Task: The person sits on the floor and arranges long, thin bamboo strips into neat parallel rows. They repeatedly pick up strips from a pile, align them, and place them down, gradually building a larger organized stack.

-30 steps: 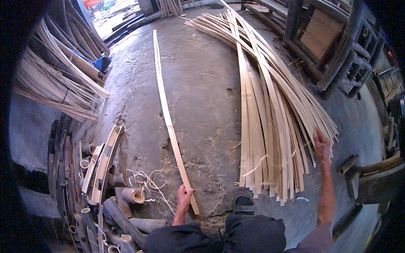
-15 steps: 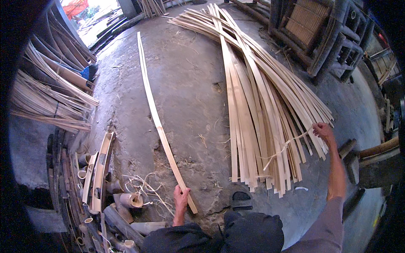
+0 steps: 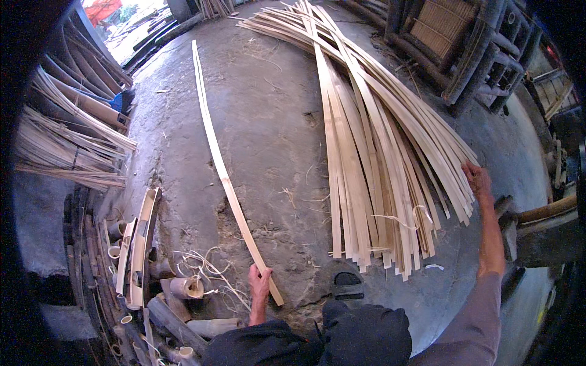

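My left hand [image 3: 259, 282] is closed round the near end of a long, pale bamboo strip [image 3: 224, 180], which runs away across the floor and looks split in two toward its far end. To the right, a fan of flat bamboo strips [image 3: 342, 165] lies in crossing layers. At its right edge my right hand [image 3: 478, 179] has its fingers curled against the outermost strips; the fingertips are partly hidden. A thin curled shaving [image 3: 404, 221] rests across the near part of the fan.
Cut bamboo tubes [image 3: 186, 288] and split pieces lie at the lower left, beside tangled shavings [image 3: 207, 268]. Bundled thin strips [image 3: 67, 143] lean at the left. A dark bamboo frame [image 3: 455, 46] stands at the far right, and a sandal [image 3: 348, 279] shows near my knees.
My right hand has let go of the thin shaving, which dropped onto the fan, and moved slightly right and up to the outer strips. My left hand keeps its hold.
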Available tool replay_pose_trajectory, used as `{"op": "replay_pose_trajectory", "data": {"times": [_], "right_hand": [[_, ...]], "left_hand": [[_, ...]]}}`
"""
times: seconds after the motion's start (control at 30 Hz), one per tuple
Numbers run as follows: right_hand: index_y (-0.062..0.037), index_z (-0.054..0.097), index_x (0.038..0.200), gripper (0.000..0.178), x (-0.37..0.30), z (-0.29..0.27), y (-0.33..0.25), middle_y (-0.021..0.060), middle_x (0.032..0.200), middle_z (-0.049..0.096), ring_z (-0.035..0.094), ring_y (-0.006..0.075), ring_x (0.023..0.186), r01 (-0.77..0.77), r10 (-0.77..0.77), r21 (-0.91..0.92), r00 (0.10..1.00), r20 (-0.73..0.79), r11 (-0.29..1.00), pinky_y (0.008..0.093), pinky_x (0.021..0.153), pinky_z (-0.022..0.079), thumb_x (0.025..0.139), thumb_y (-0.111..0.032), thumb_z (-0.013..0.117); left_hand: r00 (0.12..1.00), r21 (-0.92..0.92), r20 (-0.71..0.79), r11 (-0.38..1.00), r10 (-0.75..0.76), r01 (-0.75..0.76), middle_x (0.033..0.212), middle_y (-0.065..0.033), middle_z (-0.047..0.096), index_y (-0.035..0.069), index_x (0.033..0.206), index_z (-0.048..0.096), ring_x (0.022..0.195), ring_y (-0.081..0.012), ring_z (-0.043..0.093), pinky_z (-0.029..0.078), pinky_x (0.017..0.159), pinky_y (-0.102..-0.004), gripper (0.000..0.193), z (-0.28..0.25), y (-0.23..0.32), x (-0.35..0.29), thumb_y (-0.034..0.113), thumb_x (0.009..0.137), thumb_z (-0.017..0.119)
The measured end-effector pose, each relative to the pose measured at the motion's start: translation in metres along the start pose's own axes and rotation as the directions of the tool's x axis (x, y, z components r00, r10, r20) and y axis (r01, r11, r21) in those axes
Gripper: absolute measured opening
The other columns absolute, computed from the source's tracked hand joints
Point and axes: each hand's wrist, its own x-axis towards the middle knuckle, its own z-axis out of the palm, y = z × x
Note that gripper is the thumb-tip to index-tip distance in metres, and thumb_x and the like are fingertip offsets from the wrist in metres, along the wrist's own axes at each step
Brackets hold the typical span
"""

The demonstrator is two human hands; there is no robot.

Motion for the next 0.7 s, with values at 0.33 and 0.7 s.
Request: {"op": "replay_pose_trajectory", "data": {"times": [0.33,0.7], "right_hand": [[-0.0122,0.061,0.125,0.053,-0.020,0.016,0.007,0.0196,0.103,0.067,0.062,0.0386,0.103,-0.087,0.099,-0.093,0.987,0.130,0.992,0.0463,0.086,0.048,0.094,-0.053,0.048],[-0.0009,0.061,0.101,0.021,-0.067,0.102,-0.139,0.0165,0.099,0.062,0.057,0.0328,0.093,0.112,-0.224,0.661,0.971,0.087,0.742,0.0402,0.085,0.046,0.095,-0.017,0.049]], "left_hand": [[1.000,0.081,-0.016,0.997,0.010,-0.009,0.085,-0.0062,0.065,-0.001,0.110,0.054,0.075,-0.0127,0.060,0.049,0.067,-0.0290,0.032,-0.003,-0.001,-0.001,0.012,0.084,0.066],[0.962,-0.393,0.230,0.890,-0.149,0.232,0.099,-0.0112,0.070,-0.001,0.110,0.054,0.082,-0.0131,0.064,0.053,0.075,-0.0281,0.023,0.014,0.049,-0.025,0.011,0.092,0.061]]}}
